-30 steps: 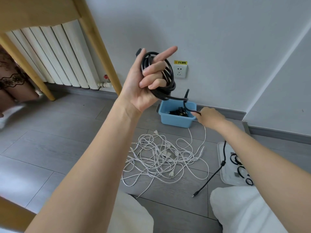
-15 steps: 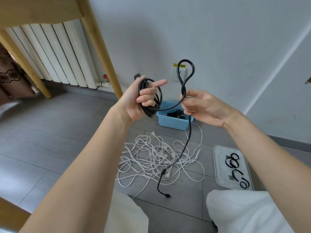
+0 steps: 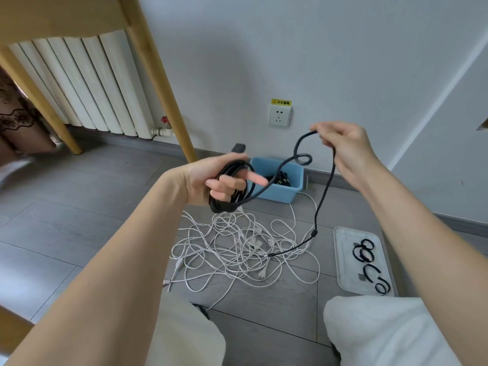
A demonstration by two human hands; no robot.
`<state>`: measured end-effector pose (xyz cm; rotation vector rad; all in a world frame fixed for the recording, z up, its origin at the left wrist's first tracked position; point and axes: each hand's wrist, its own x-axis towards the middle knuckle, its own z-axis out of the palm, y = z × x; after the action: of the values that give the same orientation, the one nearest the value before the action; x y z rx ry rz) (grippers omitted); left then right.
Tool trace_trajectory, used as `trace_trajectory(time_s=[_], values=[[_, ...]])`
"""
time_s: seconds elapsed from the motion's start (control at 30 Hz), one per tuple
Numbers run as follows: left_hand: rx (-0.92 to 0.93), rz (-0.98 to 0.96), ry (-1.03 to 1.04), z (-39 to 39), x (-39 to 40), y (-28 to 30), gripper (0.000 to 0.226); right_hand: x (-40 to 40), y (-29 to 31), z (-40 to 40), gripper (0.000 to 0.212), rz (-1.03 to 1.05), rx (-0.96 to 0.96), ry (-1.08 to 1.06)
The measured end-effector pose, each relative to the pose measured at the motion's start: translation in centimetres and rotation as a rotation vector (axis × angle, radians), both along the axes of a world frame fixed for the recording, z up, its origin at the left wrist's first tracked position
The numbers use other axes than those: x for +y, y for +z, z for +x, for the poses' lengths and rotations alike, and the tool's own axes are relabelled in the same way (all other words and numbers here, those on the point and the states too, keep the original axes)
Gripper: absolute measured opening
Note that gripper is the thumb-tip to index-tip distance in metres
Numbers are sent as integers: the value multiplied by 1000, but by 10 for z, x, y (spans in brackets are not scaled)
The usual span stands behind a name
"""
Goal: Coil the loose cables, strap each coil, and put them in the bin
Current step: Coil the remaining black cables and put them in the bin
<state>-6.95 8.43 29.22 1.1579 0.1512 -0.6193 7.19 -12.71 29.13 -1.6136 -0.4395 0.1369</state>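
Observation:
My left hand [image 3: 211, 180] grips a partly wound coil of black cable [image 3: 232, 199] in front of the blue bin [image 3: 287, 192]. From the coil the cable rises in a small kink to my right hand [image 3: 343, 143], which pinches it at the top. Its free tail [image 3: 323, 202] hangs down, and its end lies over the tangle of white cables [image 3: 237, 247] on the floor. The bin holds dark coiled cable. Black straps [image 3: 365, 250] lie in a white tray [image 3: 343, 276] at the right.
A wooden table leg [image 3: 169, 101] stands left of the bin, with a white radiator [image 3: 79, 83] behind it. A wall socket [image 3: 280, 116] sits above the bin. My knees in light trousers [image 3: 383, 331] fill the bottom. Another person's leg [image 3: 18, 133] shows at far left.
My left hand dropped lower with the coil. My right hand moved right and up, drawing the cable out into a wider loop. The tail's end slid right across the white tangle.

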Motion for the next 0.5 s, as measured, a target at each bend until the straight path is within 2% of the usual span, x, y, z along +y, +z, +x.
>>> trace_trajectory(time_s=[0.07,0.13,0.2,0.33,0.43,0.5], values=[[24,66,-1,-2,0,-3,59,1,5,-13,29,-334,-39,288],[10,66,142,1,4,-6,57,3,11,-28,48,-592,-17,502],[-14,81,320,7,6,-7,53,10,15,-45,53,-752,-26,631],[-75,65,511,15,-5,-7,50,25,4,-57,28,-855,-181,717],[-150,-20,564,22,-23,-3,53,32,-14,-62,34,-905,-180,805],[-214,-141,568,26,-34,2,55,36,-17,-66,33,-848,-156,829]])
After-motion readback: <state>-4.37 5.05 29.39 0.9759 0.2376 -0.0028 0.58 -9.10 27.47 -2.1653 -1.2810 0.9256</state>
